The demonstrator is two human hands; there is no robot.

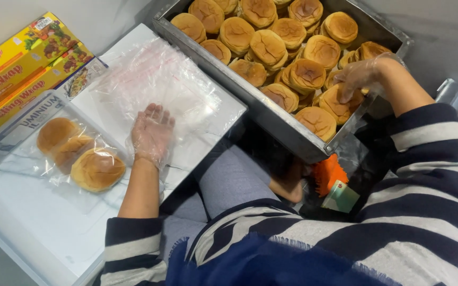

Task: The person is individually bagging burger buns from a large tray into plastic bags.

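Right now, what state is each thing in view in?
Left hand: gloved, flat on empty clear bags.
Right hand: gloved, reaching onto a bun in the tray.
Metal tray: piled with buns.
Filled bag: lying flat, three buns inside.
Wrap boxes: closed, stacked.

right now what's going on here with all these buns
A seated person in thin clear gloves is handling buns. The right hand reaches into a metal tray heaped with golden buns and rests on one at the near corner. The left hand lies palm up on a stack of clear plastic bags on a white board. Beside it lies a filled bag holding three buns, with yellow wrap boxes behind.
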